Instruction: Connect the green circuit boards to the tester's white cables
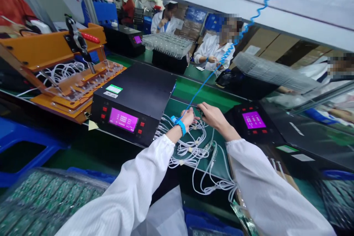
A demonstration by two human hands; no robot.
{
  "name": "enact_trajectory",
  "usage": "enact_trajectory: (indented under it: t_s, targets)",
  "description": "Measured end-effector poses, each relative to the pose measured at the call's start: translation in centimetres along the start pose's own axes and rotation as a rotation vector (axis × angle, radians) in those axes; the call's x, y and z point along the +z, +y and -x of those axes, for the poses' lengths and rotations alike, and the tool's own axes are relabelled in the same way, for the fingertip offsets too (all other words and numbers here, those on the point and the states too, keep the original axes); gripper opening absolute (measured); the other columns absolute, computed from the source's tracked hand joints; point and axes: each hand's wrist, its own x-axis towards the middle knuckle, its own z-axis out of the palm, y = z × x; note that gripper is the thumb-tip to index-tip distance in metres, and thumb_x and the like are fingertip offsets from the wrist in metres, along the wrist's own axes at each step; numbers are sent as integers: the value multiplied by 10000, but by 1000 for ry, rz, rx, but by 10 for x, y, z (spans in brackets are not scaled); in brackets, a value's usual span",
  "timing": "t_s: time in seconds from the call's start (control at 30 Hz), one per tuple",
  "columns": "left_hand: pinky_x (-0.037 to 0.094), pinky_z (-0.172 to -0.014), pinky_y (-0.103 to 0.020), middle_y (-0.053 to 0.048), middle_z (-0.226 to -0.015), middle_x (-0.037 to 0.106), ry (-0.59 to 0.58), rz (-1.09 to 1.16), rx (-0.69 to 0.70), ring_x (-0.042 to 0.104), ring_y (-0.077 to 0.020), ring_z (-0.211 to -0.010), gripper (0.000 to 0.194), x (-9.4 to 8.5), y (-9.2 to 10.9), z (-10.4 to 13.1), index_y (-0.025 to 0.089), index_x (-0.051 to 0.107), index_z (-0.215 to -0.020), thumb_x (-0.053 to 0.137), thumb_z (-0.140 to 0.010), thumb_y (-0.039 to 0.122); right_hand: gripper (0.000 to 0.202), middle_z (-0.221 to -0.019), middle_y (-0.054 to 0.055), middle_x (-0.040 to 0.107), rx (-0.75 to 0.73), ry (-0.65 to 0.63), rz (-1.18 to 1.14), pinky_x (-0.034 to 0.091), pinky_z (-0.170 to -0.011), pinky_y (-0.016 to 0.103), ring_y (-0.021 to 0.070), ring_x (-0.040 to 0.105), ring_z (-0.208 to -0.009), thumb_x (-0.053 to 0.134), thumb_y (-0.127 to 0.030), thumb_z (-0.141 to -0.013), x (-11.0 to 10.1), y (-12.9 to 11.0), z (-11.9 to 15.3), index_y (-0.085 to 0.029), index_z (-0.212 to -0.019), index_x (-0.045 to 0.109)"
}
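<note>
My left hand (188, 118), with a blue wrist strap (181, 127) and its coiled blue cord, is over the green bench beside the black tester with a pink screen (123, 120). Its fingers are curled; whatever they hold is too small to name. Just to the right, my right hand (211, 115) has its fingers pinched on a small dark piece that is mostly hidden. Bundled white cables (190, 150) lie beneath and in front of both hands. Small green circuit boards (213, 152) are among the cables, below my right hand.
An orange clamp fixture (80, 84) stands at left. At right is a second black tester (254, 120). Trays of green circuit boards (49, 199) are at lower left. People in white coats sit across the bench, near stacked clear trays (168, 45). A shelf crosses overhead.
</note>
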Motion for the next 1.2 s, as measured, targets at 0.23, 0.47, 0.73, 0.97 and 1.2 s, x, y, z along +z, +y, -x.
enact_trajectory:
  t_s: [0.23,0.47,0.73,0.97,1.2]
  targets:
    - [419,-480,-174,32,-691,607,16,31,99,578,-79,-493,219,4,-17,-4,181,614,-1045,544,-1056,388,248,-929,118,709,-80,187,28,439,-698,317,251,654,-824,486,-120,-930,11,8,13,-171,-1109,648]
    - [378,-432,-155,28,-727,569,-6,10,155,541,-56,-474,369,7,-20,-2,184,534,-877,499,-1053,507,211,-900,126,731,26,262,-17,449,-682,319,249,663,-776,496,-150,-918,28,20,4,-184,-1035,669]
    - [537,-657,-286,-11,-752,643,-13,-247,237,633,-143,-610,214,8,-32,-2,184,624,-991,652,-980,396,391,-726,44,660,583,601,-441,444,-618,322,208,580,-603,570,-609,-935,15,16,-4,-222,-920,620]
    - [522,-898,-340,-35,-743,673,-33,-493,395,711,-244,-901,181,12,-16,-8,227,662,-848,594,-1003,291,492,-612,-42,492,665,658,-722,386,-530,285,136,435,-548,700,-698,-821,2,-9,-12,-223,-777,579]
    - [523,-894,-357,-78,-850,723,-24,-667,378,720,-278,-975,259,10,-16,2,230,577,-728,618,-983,252,440,-558,-63,450,1274,752,-1256,363,-373,224,102,426,-457,798,-465,-854,34,27,-24,-237,-674,468]
